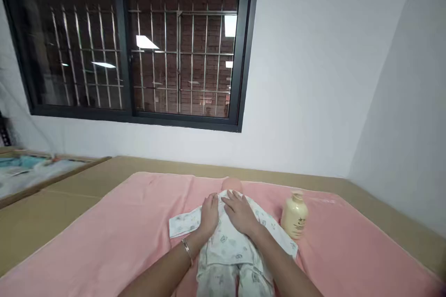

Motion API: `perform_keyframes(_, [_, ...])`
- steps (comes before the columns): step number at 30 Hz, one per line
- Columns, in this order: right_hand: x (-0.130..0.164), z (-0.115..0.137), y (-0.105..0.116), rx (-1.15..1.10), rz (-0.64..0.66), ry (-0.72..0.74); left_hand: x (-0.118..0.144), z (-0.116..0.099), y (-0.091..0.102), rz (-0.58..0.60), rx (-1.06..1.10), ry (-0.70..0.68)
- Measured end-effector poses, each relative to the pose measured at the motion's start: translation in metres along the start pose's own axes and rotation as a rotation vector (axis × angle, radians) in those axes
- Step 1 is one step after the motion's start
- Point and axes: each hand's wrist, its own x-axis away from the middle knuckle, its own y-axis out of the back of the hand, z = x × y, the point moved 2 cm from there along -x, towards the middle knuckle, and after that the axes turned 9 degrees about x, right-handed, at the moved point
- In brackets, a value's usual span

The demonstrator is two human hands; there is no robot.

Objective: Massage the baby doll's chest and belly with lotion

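Both hands flat on a small printed garment laid out on a pink sheet.

The pink sheet (pixel 114 236) covers the tan bed (pixel 52 204), giving a smooth base — on it the white printed baby garment (pixel 226 250) lies spread, sleeves out. The left hand (pixel 209 216) and right hand (pixel 240 213), fingers extended, gripping nothing, press its chest, seemingly to flatten it. A cream bottle (pixel 294 216) stands just beside — upright.

A white printed baby garment (pixel 228 246) lies flat (sleeves spread) on a doll.
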Motion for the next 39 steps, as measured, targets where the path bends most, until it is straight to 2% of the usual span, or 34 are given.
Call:
perform_keyframes(3, [0.012, -0.006, 0.0, 0.054, -0.033, -0.173, 0.003, -0.002, 0.001, -0.013, -0.02, -0.012])
perform_keyframes(6, [0.022, 0.0, -0.004, 0.126, -0.063, -0.241, 0.004, 0.001, 0.001, -0.017, -0.045, -0.029])
perform_keyframes(12, [0.018, 0.01, -0.005, 0.044, -0.024, 0.048, 0.005, 0.01, -0.002, -0.023, -0.09, -0.078])
perform_keyframes(14, [0.015, 0.008, -0.004, 0.03, -0.026, 0.01, 0.006, 0.01, -0.002, -0.018, -0.1, -0.1])
perform_keyframes(18, [0.019, 0.014, -0.008, 0.092, -0.041, -0.235, 0.006, 0.012, -0.001, -0.011, -0.111, -0.101])
perform_keyframes(19, [0.021, 0.017, -0.01, 0.109, -0.042, -0.232, 0.006, 0.013, -0.001, -0.013, -0.113, -0.1])
perform_keyframes(21, [0.022, 0.021, -0.01, 0.111, -0.031, -0.115, 0.006, 0.014, 0.0, -0.017, -0.117, -0.104])
perform_keyframes(23, [0.02, 0.018, -0.006, 0.08, -0.018, 0.003, 0.006, 0.014, 0.0, -0.013, -0.117, -0.119])
perform_keyframes(24, [0.019, 0.014, -0.003, 0.066, -0.016, 0.012, 0.006, 0.013, -0.001, -0.008, -0.117, -0.128])
perform_keyframes(27, [0.016, 0.003, 0.001, 0.092, -0.03, -0.142, 0.007, 0.011, -0.001, -0.001, -0.12, -0.146])
perform_keyframes(29, [0.018, 0.005, -0.002, 0.152, -0.042, -0.242, 0.007, 0.01, -0.001, -0.007, -0.118, -0.142])
perform_keyframes(31, [0.02, 0.012, -0.006, 0.188, -0.046, -0.204, 0.008, 0.01, -0.001, -0.009, -0.114, -0.133])
perform_keyframes(35, [0.02, 0.016, -0.008, 0.087, -0.028, 0.071, 0.009, 0.008, -0.001, 0.016, -0.114, -0.154])
perform_keyframes(37, [0.017, 0.007, -0.003, 0.05, -0.029, 0.034, 0.01, 0.007, -0.001, 0.021, -0.128, -0.179])
perform_keyframes(39, [0.016, -0.001, 0.003, 0.07, -0.045, -0.113, 0.009, 0.006, -0.001, 0.023, -0.156, -0.192])
